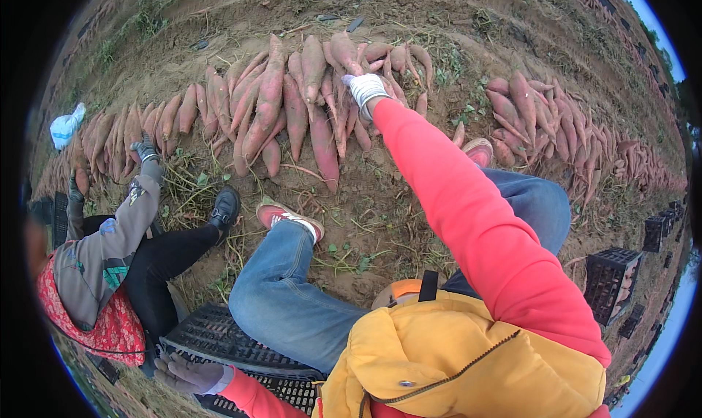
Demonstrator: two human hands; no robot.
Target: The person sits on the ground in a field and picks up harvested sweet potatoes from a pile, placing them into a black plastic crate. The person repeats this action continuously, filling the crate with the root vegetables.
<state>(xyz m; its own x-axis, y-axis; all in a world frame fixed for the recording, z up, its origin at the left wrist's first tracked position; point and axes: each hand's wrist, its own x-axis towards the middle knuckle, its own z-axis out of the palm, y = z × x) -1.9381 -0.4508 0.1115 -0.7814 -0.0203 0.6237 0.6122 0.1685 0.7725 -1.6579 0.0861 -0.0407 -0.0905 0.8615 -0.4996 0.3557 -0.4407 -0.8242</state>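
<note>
My right hand (366, 88), in a white and grey glove, reaches forward and closes on the narrow lower end of a sweet potato (344, 49) at the far side of the pile. Under and beside it lie many long reddish sweet potatoes (269, 97) on the soil. My left hand (189, 373), in a grey glove, is low at the left beside a black plastic crate (241, 338); its fingers are spread and I see nothing in it.
At the left a co-worker's gloved hand (145, 148) touches the sweet potato row, near a white and blue bag (67, 126). Another heap of sweet potatoes (526, 108) lies at the right. A filled black crate (611, 283) stands at the right; vines (192, 188) litter the soil.
</note>
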